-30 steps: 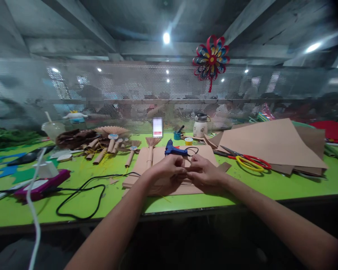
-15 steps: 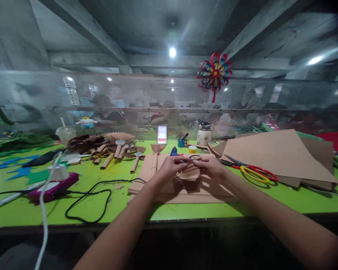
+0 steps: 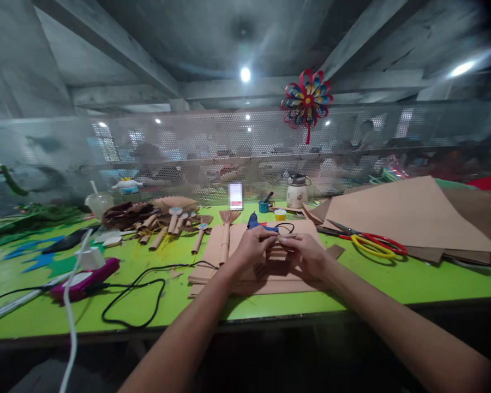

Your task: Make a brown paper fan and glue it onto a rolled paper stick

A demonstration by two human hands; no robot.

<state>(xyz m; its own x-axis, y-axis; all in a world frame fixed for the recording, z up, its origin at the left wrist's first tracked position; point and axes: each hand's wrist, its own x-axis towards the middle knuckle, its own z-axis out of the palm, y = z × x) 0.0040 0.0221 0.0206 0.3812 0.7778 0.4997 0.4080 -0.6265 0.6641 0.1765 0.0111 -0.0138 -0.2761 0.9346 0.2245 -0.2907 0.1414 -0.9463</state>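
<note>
Between my two hands is a small piece of pleated brown paper (image 3: 279,251), its folds hanging below the fingertips. My left hand (image 3: 256,244) pinches its left upper edge, and my right hand (image 3: 305,250) pinches it from the right. Both hands are over a stack of brown paper sheets (image 3: 216,245). Just beyond the fingers lies a blue glue gun (image 3: 259,222). Left of my left hand, a rolled paper stick with a fanned top (image 3: 226,234) rests on the sheets.
Scissors with red and yellow handles (image 3: 376,244) lie at the right beside large brown paper sheets (image 3: 401,213). Several paper rolls (image 3: 159,238) sit at the left, near a purple power strip (image 3: 85,281) with cables. A flask (image 3: 297,191) and a phone (image 3: 235,196) stand at the back.
The view has shifted slightly. My hands have changed position a little on the pleated paper, and more of the blue glue gun shows behind them.
</note>
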